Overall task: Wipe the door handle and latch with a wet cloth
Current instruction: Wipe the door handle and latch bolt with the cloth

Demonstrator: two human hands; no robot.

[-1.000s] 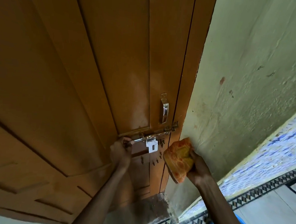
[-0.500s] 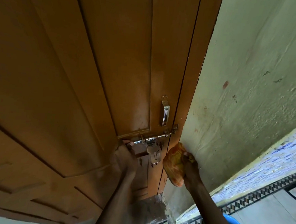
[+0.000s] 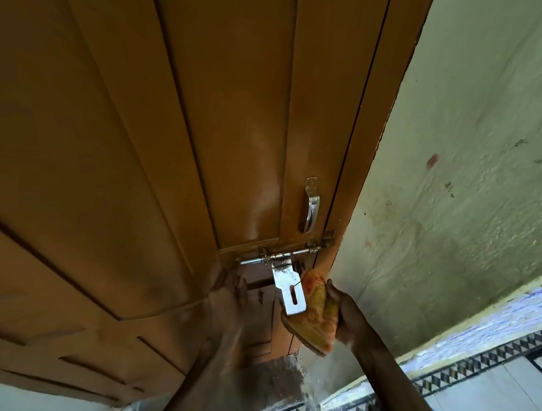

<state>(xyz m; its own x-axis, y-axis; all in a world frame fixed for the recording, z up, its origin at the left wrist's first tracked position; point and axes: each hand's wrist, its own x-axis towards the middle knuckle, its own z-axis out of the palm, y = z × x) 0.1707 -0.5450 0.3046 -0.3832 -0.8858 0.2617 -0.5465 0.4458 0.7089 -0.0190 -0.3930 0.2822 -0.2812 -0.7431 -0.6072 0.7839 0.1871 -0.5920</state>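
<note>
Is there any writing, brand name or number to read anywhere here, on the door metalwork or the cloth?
None. The handle, the latch and the door bear no readable text; the cloth in the right hand shows only an orange pattern.

I see a curved chrome door handle [image 3: 310, 207] mounted upright near the brown door's edge. Just below it runs a shiny steel sliding latch [image 3: 287, 257], its slotted hasp plate [image 3: 289, 289] hanging down. A folded orange-yellow patterned cloth [image 3: 315, 314] touches the plate's right edge.
</note>
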